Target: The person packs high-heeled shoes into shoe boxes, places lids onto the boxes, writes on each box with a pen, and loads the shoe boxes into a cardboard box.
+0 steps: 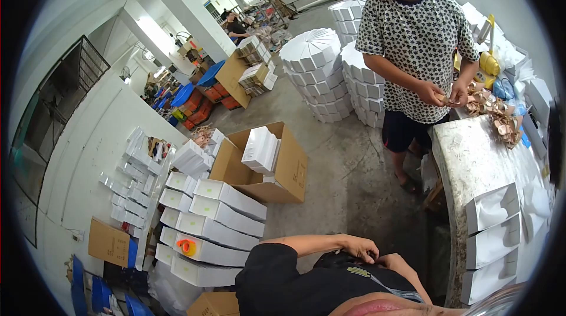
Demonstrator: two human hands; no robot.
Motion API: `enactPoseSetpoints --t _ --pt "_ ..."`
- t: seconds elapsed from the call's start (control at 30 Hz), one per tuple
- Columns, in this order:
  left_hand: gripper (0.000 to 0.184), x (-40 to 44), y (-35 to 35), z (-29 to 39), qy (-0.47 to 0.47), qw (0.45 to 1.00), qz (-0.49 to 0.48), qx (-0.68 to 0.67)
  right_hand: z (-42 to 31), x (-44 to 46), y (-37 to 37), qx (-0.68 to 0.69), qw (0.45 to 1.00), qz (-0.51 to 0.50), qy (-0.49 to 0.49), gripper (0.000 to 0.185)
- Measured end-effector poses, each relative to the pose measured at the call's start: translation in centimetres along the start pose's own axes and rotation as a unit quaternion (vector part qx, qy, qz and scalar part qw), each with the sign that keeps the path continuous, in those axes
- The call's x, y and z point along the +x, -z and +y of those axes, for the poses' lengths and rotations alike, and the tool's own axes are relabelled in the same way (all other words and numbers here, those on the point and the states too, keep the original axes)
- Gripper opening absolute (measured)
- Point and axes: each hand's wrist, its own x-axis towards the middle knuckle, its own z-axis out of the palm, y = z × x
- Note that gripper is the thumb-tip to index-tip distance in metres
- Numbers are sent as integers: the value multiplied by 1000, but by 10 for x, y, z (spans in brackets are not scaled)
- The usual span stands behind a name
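Observation:
My left hand [361, 249] is in front of my waist with its fingers curled, close to dark cloth or a dark object; what is in it, if anything, I cannot make out. Just to its right is my right hand [398, 264], partly covered by my black shirt [306, 277], so its fingers are hidden. Right of my hands stands a worn white table [466, 145] with open white boxes [493, 205] along its near end. Stacked white boxes [227, 210] stand to my left, with an orange ring-shaped object [187, 247] on one.
Across the table corner, a person in a patterned shirt [413, 50] handles a small tan piece, near a pile of tan strappy pieces [501, 115]. Round stacks of white boxes [312, 74] rise behind. An open carton [289, 163] stands on the floor. Another person [236, 27] is far back.

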Motion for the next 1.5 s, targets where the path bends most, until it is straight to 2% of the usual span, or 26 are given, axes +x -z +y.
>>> enactPoseSetpoints --t 0.07,0.13,0.17,0.2,0.3,0.33,0.4,0.5,0.57,0.63,0.67,0.77,0.8,0.9,1.0,1.1,1.13,1.2,1.3,1.33,1.43,1.5 --pt "28 6 1 -10 -35 998 2 57 10 -6 -14 -73 994 68 34 21" --pt "33 12 4 -21 -95 987 9 128 8 -11 -14 -125 988 87 26 19" --pt "32 15 6 -27 -97 986 14 134 9 -14 -14 -149 984 96 20 18" --pt "32 10 8 -15 -98 985 18 138 13 -15 -16 -138 978 142 68 17" --pt "30 9 8 -13 -91 987 40 127 21 -21 -15 -160 970 163 83 17" --pt "29 9 9 -16 -88 988 48 121 20 -26 -13 -161 976 135 52 18" --pt "26 11 8 -24 -42 998 49 14 19 -41 -4 -165 983 81 -10 20" --pt "28 14 1 -32 -25 995 67 -75 39 -48 -15 -93 984 149 13 26" --pt "30 12 5 -31 -1 994 66 -88 34 -43 -14 -37 984 170 -44 29" --pt "32 8 7 -21 -28 996 62 -53 21 -39 -11 67 966 228 -98 30" --pt "35 14 8 -37 -37 997 61 2 30 -38 -15 136 953 216 -164 39" --pt "38 12 2 -46 -52 994 96 25 23 -44 -9 186 958 142 -169 49" --pt "33 8 2 -40 -74 993 88 35 21 -41 -12 213 955 131 -159 54" --pt "29 0 3 -30 -57 997 43 11 6 -39 0 215 964 93 -127 56" --pt "32 2 12 -34 -32 998 24 47 -3 -21 3 240 965 68 -84 55" --pt "37 4 15 -41 -37 998 -13 46 -12 -1 12 117 988 -1 -98 51" --pt "38 -1 16 -34 -21 997 0 69 -4 9 11 64 995 -26 -66 49" --pt "40 -13 13 -20 10 994 20 104 -4 15 15 49 999 -22 4 48" --pt "36 -28 2 -19 58 937 74 336 -16 28 16 63 994 -50 79 49" --pt "33 -30 -9 -27 53 931 108 345 -12 37 6 8 997 -54 47 46" --pt "26 -37 -23 -39 41 907 214 359 -25 56 -2 -31 995 -80 -48 46" --pt "23 -42 -30 -30 34 901 279 329 -21 62 -3 13 994 -96 -54 46"
